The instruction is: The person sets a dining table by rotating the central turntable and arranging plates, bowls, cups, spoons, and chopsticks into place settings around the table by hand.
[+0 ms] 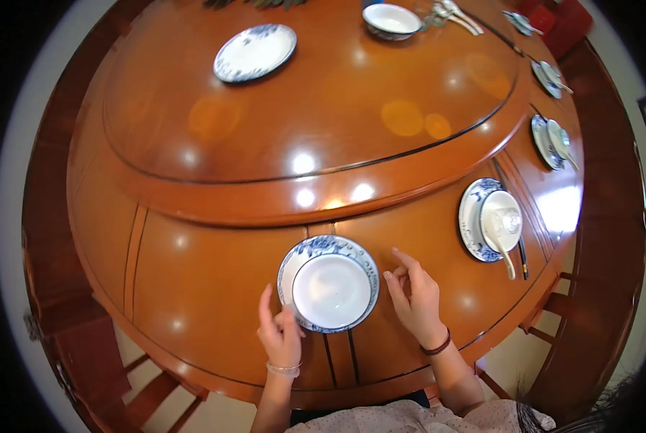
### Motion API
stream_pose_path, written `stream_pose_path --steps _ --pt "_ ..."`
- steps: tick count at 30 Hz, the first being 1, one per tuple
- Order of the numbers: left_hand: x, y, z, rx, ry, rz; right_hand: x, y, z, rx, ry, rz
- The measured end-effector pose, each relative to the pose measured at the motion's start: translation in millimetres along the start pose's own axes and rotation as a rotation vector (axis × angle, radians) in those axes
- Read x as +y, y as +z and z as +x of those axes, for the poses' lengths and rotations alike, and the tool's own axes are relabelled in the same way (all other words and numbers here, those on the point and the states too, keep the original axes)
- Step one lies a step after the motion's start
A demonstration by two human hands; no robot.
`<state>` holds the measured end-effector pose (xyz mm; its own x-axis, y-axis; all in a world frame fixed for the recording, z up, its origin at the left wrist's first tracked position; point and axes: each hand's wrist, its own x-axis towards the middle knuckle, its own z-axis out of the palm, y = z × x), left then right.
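Note:
In front of me a white bowl (335,292) sits on a plate with a blue floral rim (315,249), near the front of the wooden table. My left hand (279,338) is at the plate's lower left side, index finger raised and thumb apart. Its fingertips are close to the rim; whether they touch it I cannot tell. To the right of the plate, my right hand (414,302) hovers apart from it, fingers spread and holding nothing.
At right is a place setting with a patterned plate (471,216), a small bowl with a spoon (502,225) and chopsticks (523,256). Similar settings continue beyond it. The raised turntable (323,123) bears an oval plate (256,53) and a deep bowl (392,22). Chairs surround the table.

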<state>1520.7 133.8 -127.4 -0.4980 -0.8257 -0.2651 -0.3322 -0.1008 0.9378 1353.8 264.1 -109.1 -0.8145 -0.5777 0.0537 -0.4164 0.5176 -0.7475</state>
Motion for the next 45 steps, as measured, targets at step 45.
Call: stream_pose_path --steps 45 --pt "216.3 361.5 154.2 0.064 0.716 0.315 218.9 -200.0 322.1 0.121 -0.478 -0.548"
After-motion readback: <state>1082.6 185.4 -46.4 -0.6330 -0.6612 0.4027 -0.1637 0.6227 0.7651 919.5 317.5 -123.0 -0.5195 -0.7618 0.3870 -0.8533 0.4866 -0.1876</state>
